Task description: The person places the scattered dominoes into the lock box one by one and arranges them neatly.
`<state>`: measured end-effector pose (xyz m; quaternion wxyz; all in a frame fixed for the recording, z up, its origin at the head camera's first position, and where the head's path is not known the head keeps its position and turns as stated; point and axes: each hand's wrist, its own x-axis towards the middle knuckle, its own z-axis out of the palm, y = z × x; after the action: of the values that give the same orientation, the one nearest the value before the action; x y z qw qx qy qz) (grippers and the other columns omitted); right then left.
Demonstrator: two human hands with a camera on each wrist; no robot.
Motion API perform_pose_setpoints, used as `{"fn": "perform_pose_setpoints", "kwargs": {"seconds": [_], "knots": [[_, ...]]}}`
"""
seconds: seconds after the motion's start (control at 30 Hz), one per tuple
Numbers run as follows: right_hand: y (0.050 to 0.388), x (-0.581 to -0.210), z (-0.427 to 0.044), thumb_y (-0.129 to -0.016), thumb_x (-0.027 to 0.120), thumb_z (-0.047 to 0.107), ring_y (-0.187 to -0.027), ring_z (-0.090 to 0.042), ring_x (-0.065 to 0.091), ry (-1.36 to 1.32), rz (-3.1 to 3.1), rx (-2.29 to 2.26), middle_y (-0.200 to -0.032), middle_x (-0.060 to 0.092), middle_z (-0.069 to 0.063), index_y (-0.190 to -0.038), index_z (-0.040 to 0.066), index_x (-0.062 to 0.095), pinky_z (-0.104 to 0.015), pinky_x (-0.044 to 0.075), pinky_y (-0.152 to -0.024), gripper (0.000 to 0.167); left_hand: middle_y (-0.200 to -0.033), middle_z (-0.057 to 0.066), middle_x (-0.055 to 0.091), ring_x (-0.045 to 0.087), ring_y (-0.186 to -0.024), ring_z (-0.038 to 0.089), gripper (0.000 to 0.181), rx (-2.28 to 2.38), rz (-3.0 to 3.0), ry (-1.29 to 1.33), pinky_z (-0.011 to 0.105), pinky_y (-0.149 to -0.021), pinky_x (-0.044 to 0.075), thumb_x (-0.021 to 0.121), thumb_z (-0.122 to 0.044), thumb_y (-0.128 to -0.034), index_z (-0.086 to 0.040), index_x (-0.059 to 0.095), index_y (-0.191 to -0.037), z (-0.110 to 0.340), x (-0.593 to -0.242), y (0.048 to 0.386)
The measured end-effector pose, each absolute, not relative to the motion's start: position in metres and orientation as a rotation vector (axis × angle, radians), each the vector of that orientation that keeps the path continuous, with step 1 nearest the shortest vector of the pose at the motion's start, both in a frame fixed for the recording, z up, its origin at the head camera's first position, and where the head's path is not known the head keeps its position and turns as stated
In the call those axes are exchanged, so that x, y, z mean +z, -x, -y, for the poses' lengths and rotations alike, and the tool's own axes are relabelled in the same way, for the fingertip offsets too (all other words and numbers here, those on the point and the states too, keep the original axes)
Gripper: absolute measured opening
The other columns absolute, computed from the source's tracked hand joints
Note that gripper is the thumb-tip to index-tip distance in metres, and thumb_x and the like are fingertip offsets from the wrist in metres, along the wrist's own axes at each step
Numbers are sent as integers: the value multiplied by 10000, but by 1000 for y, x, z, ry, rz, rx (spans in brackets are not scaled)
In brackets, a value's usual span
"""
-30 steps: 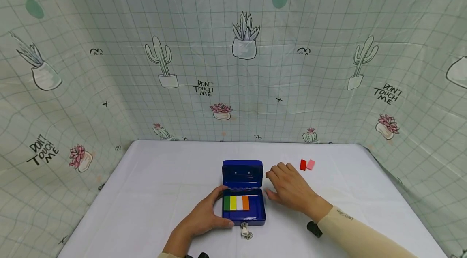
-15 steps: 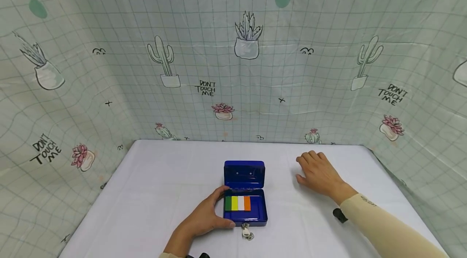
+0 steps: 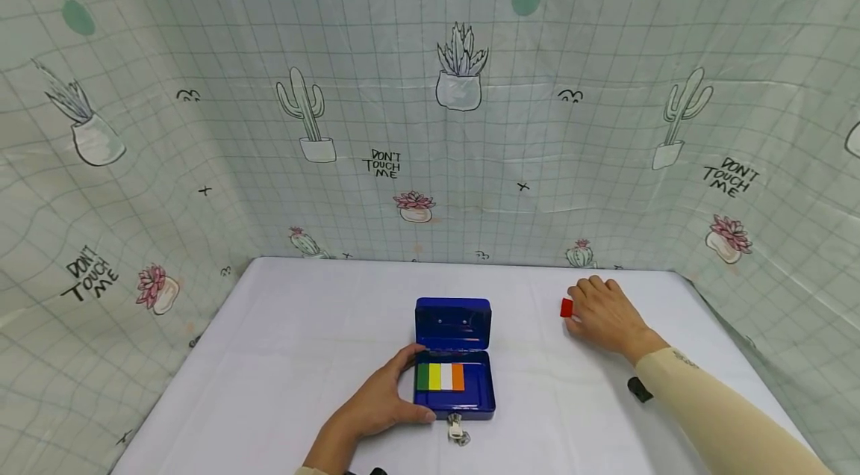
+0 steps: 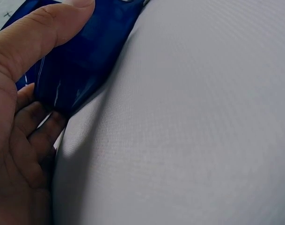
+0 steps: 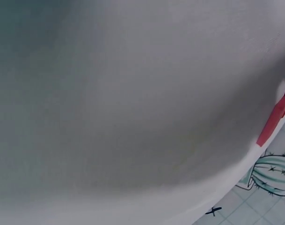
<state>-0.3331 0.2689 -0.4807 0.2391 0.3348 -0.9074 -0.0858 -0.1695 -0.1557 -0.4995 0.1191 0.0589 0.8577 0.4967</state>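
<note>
Head view: the left hand curls round the left side of the open blue box, thumb at its near edge, fingers by the hinged corner. Well to the right of the box on the tabletop, the red tile pokes out beside the right hand; whether those fingers grasp it or merely touch it, I cannot tell. Such a flat tile is probably best pinched by opposite edges and raised level, so it doesn't skid. A light, even left hold should leave the row of four tiles inside undisturbed.
</note>
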Motion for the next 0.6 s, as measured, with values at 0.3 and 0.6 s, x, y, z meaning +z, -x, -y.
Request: {"fn": "perform_pose_setpoints", "kwargs": {"seconds": [0.3,0.6], "knots": [[341,-487,-272,-864,737,359,-891,-301,515,-918,2549,-228,-920,591,-84,-1023,30,661,-415,391,-739,373,-1648,128,454,371,-1541,426,1098,1451,-2510,-178,734,-1217,259,997,-397,-681,-236,411,-1595,155,-497,168],[342,-485,-270,-900,704,373,-904,-293,511,-895,2649,-223,-923,582,-67,-1041,36,672,-437,401,-760,367,-1657,131,439,358,-1547,427,1102,1466,-2500,-166,734,-1219,253,1000,-408,-681,-235,408,-1594,156,-496,168]]}}
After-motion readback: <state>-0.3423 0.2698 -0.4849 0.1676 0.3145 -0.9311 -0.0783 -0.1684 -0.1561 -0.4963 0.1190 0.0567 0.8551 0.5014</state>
